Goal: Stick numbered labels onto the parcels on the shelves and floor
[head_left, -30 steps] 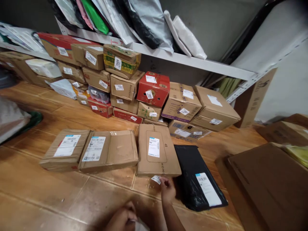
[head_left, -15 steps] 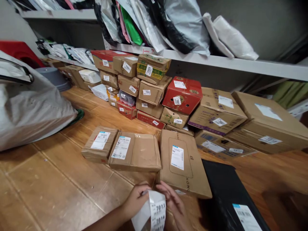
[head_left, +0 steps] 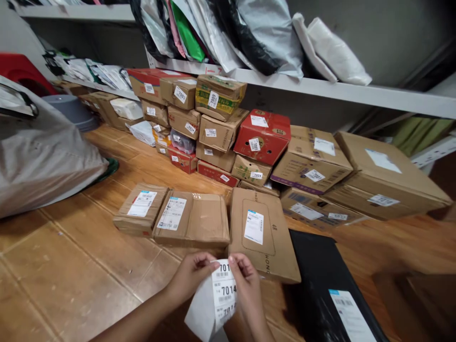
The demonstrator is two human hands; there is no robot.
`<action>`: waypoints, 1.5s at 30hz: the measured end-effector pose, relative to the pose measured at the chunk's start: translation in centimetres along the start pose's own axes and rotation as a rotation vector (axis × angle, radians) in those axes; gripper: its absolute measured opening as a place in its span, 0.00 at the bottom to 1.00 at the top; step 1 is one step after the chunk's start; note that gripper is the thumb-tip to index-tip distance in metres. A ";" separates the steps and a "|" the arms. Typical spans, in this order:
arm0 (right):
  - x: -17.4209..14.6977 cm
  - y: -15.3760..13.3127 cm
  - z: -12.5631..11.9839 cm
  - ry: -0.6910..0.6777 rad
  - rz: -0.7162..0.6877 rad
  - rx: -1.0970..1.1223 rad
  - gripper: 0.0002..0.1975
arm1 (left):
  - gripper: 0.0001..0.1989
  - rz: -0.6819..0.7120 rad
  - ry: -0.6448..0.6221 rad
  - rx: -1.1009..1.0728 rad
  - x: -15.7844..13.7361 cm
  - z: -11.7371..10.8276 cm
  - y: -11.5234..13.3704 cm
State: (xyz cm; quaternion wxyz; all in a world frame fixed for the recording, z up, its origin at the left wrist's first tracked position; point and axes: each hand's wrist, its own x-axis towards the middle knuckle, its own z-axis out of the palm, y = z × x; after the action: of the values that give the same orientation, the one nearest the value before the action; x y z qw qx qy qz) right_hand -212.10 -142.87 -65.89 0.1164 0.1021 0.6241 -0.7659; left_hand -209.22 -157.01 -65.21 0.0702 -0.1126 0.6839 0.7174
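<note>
A white strip of number labels (head_left: 225, 290), printed 7014 and other numbers with barcodes, hangs between my two hands. My left hand (head_left: 195, 274) pinches its upper left edge, thumb on top. At the upper right corner, the thumb and fingers of my right hand (head_left: 245, 280) close on the strip and cover the end of the top number. Just beyond my hands lie a large flat carton (head_left: 281, 247), an open-topped-looking flat box (head_left: 208, 221) and a smaller box (head_left: 123, 216), each with a shipping label. A black wrapped parcel (head_left: 317, 266) lies to the right.
Stacked numbered cartons (head_left: 217, 133) stand under a white shelf (head_left: 331, 90) loaded with bagged parcels (head_left: 263, 33). A large grey sack (head_left: 46, 161) sits at the left on the tiled floor (head_left: 78, 266), with a grey basin (head_left: 71, 111) behind it.
My right fingers, spread behind the strip before, now pinch its upper right corner. Both hands and the strip are slightly higher in view, and the scene has shifted a little left.
</note>
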 end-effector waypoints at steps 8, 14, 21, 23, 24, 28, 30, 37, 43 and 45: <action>0.2 0.5 -1.7 -0.058 -0.066 -0.057 0.17 | 0.17 -0.021 0.113 0.001 0.1 1.3 1.1; 0.4 0.6 -1.8 -0.062 -0.060 -0.047 0.17 | 0.18 -0.072 0.164 0.007 0.1 2.3 0.6; 0.8 1.4 -2.2 -0.123 -0.098 -0.160 0.15 | 0.17 -0.005 0.116 0.115 0.2 1.7 -0.4; 1.0 1.6 -2.5 -0.118 -0.119 -0.199 0.15 | 0.15 -0.043 0.007 0.035 0.5 1.4 -0.8; 1.2 1.7 -2.7 -0.131 -0.111 -0.206 0.15 | 0.16 -0.078 -0.033 -0.008 0.7 1.3 -1.0; 1.7 2.2 -3.1 -0.258 -0.043 -0.225 0.16 | 0.17 -0.057 0.010 0.162 1.0 0.7 -1.4; 1.9 2.5 -3.1 -0.279 -0.026 -0.215 0.16 | 0.18 0.010 0.010 0.274 0.9 0.6 -1.4; 2.8 3.6 -1.3 -0.253 -0.041 -0.214 0.10 | 0.23 -0.113 0.232 0.191 0.9 1.2 -3.5; 4.6 3.1 -1.7 -0.253 -0.081 -0.195 0.04 | 0.22 -0.231 0.151 0.161 0.9 1.1 -2.7; 6.9 1.6 -3.7 -0.242 -0.143 -0.181 0.06 | 0.22 -0.267 0.010 0.252 -0.1 0.9 -1.8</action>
State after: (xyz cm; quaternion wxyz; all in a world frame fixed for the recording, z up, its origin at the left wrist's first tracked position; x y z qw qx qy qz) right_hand -218.15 -139.92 -70.17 0.1447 -0.0464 0.6776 -0.7195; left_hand -208.77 -156.06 -66.88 0.1749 -0.1965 0.7476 0.6098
